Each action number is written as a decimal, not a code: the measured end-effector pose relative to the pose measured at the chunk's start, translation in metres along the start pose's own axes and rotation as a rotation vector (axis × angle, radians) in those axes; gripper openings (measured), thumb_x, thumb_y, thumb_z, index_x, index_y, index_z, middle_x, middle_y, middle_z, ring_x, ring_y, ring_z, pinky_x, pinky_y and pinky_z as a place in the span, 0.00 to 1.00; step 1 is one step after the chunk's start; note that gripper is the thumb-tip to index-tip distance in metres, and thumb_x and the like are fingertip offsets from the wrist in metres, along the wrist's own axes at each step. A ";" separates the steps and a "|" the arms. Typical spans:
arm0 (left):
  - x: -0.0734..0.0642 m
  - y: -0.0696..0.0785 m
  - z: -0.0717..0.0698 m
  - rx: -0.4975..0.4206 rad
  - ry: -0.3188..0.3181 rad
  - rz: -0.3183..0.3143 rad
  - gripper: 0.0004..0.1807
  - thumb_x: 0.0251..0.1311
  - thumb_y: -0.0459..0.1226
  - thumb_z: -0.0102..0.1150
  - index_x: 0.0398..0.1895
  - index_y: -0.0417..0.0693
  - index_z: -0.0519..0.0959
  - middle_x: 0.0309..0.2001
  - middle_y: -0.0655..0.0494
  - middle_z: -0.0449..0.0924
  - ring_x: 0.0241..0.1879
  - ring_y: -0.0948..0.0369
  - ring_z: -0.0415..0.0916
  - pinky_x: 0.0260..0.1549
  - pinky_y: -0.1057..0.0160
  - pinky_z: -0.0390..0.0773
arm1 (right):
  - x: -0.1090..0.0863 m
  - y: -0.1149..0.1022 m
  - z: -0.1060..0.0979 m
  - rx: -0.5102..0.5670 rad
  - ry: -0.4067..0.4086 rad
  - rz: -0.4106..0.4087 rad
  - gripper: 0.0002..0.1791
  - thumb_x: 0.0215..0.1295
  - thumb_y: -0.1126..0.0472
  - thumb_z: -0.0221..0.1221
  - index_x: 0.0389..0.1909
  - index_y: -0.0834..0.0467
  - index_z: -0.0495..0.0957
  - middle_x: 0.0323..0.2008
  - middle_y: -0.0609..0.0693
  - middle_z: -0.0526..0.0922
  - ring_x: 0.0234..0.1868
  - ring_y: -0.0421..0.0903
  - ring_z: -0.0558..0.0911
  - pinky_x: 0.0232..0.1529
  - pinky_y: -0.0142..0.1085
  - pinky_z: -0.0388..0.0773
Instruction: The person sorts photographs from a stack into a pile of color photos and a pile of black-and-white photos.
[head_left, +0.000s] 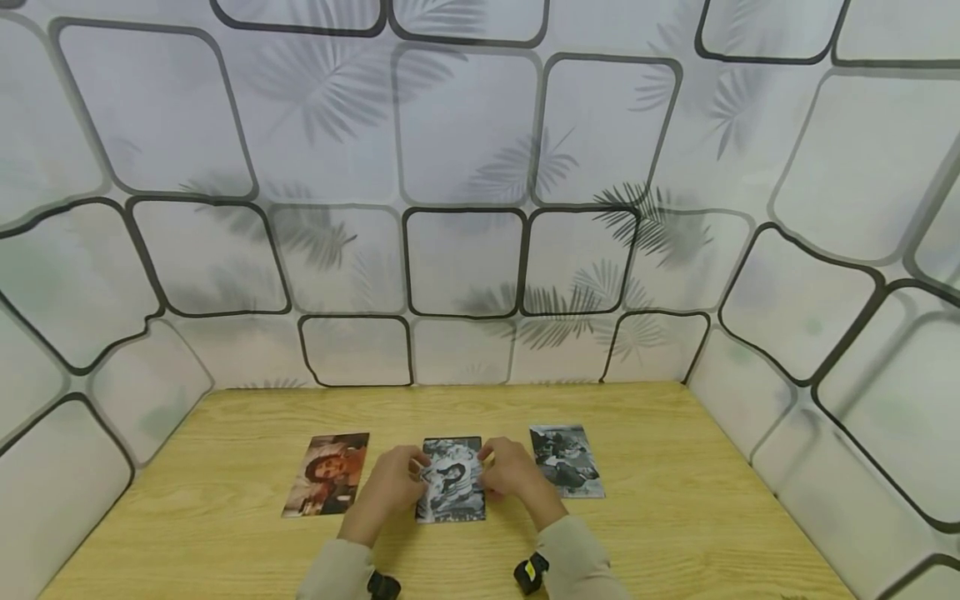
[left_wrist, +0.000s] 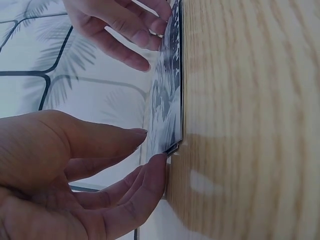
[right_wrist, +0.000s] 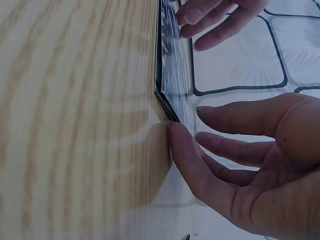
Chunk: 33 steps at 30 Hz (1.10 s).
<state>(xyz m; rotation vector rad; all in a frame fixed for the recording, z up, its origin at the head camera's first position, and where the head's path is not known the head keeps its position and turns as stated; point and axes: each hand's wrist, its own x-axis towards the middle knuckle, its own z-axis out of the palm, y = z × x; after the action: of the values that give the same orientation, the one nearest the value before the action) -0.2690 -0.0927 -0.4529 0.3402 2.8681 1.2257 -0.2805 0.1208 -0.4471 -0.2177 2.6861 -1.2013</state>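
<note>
A black-and-white photo print (head_left: 452, 485) lies flat on the wooden table between the two hands. At its edge, the right wrist view shows more than one thin layer, so a small stack of prints (right_wrist: 172, 75) seems to lie there. My left hand (head_left: 396, 479) is at its left edge; a fingertip (left_wrist: 159, 162) touches the edge near a corner, while the thumb stays off the surface. On the opposite edge, my right hand (head_left: 513, 468) has a fingertip (right_wrist: 176, 130) against the side, its thumb also apart from the print. All the fingers are loosely bent.
A colour photo print (head_left: 327, 475) lies to the left, and another black-and-white print (head_left: 567, 461) to the right, just beyond the right hand. Patterned white fabric (head_left: 465, 125) walls in the table (head_left: 675, 517) at the back and sides.
</note>
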 end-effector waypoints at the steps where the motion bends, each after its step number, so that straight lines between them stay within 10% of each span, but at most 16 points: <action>1: 0.000 0.000 0.000 -0.002 -0.001 -0.002 0.14 0.54 0.24 0.70 0.44 0.35 0.83 0.40 0.40 0.84 0.41 0.48 0.82 0.37 0.51 0.83 | 0.000 0.000 0.000 0.004 0.000 0.001 0.19 0.58 0.74 0.67 0.52 0.69 0.81 0.27 0.56 0.86 0.22 0.47 0.84 0.24 0.36 0.81; 33: 0.002 -0.001 0.002 -0.090 -0.046 -0.065 0.15 0.55 0.25 0.70 0.47 0.38 0.83 0.50 0.38 0.82 0.48 0.44 0.83 0.40 0.49 0.85 | 0.001 0.002 0.001 0.110 0.033 -0.027 0.26 0.59 0.75 0.68 0.59 0.68 0.74 0.29 0.54 0.80 0.20 0.44 0.81 0.23 0.37 0.82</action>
<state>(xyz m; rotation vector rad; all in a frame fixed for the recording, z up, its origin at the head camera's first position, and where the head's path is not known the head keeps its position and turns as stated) -0.2714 -0.0915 -0.4552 0.2678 2.7516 1.3133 -0.2817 0.1213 -0.4490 -0.2207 2.6432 -1.3675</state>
